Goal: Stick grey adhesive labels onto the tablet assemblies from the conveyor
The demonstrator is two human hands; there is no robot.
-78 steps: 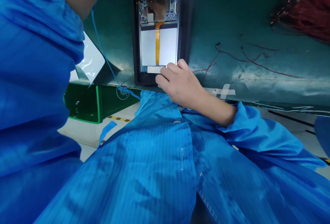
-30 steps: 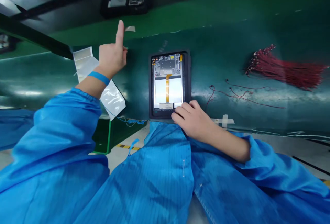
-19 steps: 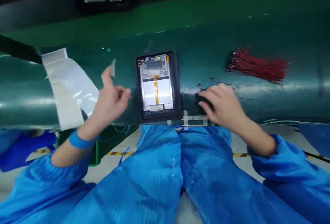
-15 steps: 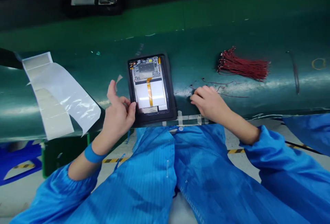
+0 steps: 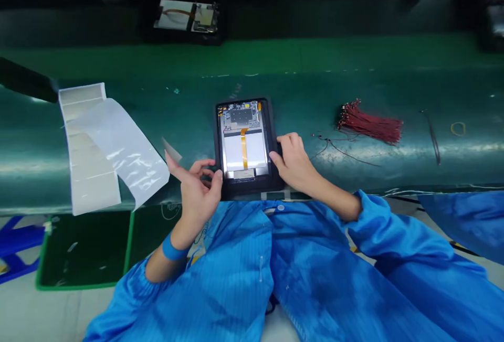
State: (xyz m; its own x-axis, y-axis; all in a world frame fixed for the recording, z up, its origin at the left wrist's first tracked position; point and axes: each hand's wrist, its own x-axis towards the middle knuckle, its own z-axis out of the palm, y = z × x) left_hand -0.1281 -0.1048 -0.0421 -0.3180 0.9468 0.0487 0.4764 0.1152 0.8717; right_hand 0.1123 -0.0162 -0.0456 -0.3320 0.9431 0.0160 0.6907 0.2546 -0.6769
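An opened tablet [image 5: 244, 145] lies in a black tray [image 5: 271, 184] at the near edge of the green bench; its circuit board, white panel and orange flex cable show. My left hand [image 5: 197, 187] touches the tray's lower left corner with thumb and curled fingers, while a small grey sticker [image 5: 171, 149] clings to its raised forefinger. My right hand [image 5: 293, 163] rests on the tray's right edge, fingers bent over the rim.
A long white backing strip with clear film [image 5: 102, 148] lies at the left of the bench. A bundle of red wires [image 5: 370, 124] and loose strands lie at the right. Another opened device [image 5: 185, 17] sits on the far belt. A green bin [image 5: 82, 247] stands below left.
My left hand came down from the air with the sticker and now touches the tray's corner. My right hand went right toward the loose wires, then returned to the tray's right edge.
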